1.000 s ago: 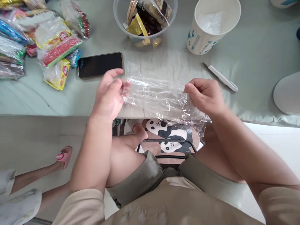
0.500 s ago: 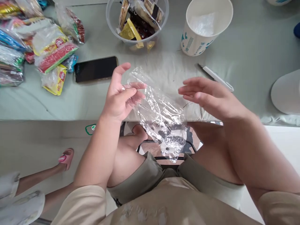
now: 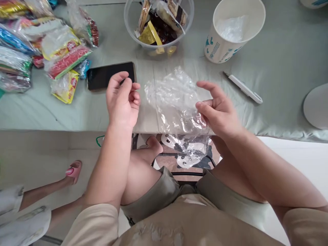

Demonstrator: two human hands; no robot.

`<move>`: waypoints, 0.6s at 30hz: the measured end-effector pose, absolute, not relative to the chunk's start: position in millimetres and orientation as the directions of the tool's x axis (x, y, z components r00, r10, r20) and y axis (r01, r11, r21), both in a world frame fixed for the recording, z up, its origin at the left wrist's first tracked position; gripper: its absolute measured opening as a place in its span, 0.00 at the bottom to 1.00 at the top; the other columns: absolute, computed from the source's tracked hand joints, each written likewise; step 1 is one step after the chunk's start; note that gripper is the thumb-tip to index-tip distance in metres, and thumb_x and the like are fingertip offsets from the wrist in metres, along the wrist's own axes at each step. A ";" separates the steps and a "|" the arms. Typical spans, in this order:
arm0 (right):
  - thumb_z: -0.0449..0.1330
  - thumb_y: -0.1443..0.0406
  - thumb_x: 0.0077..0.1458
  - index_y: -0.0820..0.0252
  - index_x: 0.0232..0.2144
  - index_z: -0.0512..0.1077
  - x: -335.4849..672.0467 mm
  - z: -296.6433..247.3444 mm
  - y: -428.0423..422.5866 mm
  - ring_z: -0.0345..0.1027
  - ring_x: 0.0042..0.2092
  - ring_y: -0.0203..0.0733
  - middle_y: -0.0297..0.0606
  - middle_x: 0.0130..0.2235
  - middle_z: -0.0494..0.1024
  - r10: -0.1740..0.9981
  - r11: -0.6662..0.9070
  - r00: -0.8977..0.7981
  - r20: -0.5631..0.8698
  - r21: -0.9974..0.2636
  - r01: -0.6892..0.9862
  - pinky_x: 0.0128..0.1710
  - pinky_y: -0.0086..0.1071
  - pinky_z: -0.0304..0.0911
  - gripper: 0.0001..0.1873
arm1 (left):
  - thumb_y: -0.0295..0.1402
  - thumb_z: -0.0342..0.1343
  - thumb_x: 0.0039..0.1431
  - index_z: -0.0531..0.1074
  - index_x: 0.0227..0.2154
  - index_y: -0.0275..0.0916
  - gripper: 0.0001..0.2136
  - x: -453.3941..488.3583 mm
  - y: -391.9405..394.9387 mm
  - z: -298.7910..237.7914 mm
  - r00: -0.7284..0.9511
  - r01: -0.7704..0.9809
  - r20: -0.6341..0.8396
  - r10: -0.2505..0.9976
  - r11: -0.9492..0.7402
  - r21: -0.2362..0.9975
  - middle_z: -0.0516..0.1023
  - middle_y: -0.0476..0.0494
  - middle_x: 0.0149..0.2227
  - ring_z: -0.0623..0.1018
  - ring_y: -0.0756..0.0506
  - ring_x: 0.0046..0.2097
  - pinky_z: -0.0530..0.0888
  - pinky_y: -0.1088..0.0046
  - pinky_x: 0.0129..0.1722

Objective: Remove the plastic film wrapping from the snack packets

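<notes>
A crumpled clear plastic bag (image 3: 176, 102) lies over the table's front edge, its lower end hanging above my lap. At its right side is my right hand (image 3: 217, 111), with thumb and middle finger closed on the bag's edge and the index finger stretched out. Some of its lower fingers show only through the film. My left hand (image 3: 123, 99) is apart from the bag, in front of the black phone (image 3: 111, 76). Its fingers are loosely curled with gaps between them, and I see nothing in them.
Packaged snacks (image 3: 65, 61) pile up at the left. A clear tub (image 3: 126, 20) of wrapped items and a paper cup (image 3: 217, 48) with plastic inside stand behind. A white utility knife (image 3: 243, 88), blade tip showing, lies right. Another person's foot (image 3: 74, 171) is at lower left.
My left hand has come away from the bag and curled its fingers. My right hand has moved left and down to the bag's right edge. The view has shifted slightly.
</notes>
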State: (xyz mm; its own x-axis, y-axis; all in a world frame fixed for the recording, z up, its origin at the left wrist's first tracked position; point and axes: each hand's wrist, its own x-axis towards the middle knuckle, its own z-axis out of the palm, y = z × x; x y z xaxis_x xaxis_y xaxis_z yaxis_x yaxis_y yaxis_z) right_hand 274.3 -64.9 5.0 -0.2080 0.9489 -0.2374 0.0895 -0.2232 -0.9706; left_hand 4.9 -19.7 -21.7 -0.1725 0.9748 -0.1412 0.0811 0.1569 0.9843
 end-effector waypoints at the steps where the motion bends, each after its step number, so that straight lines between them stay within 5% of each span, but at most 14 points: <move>1: 0.65 0.50 0.61 0.47 0.60 0.62 273.9 4.3 -65.3 0.62 0.17 0.36 0.21 0.20 0.65 0.961 -0.205 -0.171 -0.219 -0.974 0.092 0.19 0.34 0.63 0.30 | 0.50 0.52 0.68 0.69 0.51 0.52 0.14 8.4 -21.5 -20.9 -0.176 0.018 -0.174 0.969 0.179 0.984 0.84 0.47 0.44 0.83 0.47 0.38 0.79 0.70 0.33; 7: 0.65 0.49 0.61 0.46 0.58 0.61 272.6 1.2 -68.8 0.67 0.19 0.38 0.22 0.21 0.68 0.969 -0.171 -0.162 -0.186 -0.980 0.100 0.23 0.36 0.67 0.29 | 0.58 0.46 0.69 0.70 0.42 0.44 0.22 36.1 -30.8 -13.1 0.043 -0.129 -0.297 0.954 0.300 0.945 0.82 0.39 0.51 0.84 0.42 0.50 0.82 0.62 0.45; 13: 0.63 0.52 0.63 0.49 0.56 0.61 278.9 -2.7 -70.4 0.67 0.19 0.39 0.22 0.19 0.68 0.953 -0.169 -0.231 -0.195 -0.978 0.124 0.19 0.33 0.63 0.24 | 0.61 0.57 0.62 0.72 0.35 0.45 0.22 34.6 -27.6 -21.4 -0.006 0.097 -0.118 0.993 0.118 0.988 0.77 0.47 0.31 0.80 0.48 0.31 0.76 0.69 0.29; 18: 0.64 0.52 0.64 0.50 0.55 0.62 287.4 -6.1 -71.1 0.63 0.16 0.35 0.22 0.20 0.68 0.968 -0.153 -0.174 -0.179 -0.976 0.157 0.16 0.31 0.57 0.23 | 0.54 0.65 0.60 0.75 0.30 0.41 0.19 37.2 -26.8 -23.6 -0.098 0.101 -0.055 0.994 0.065 0.993 0.76 0.49 0.25 0.77 0.51 0.25 0.75 0.75 0.24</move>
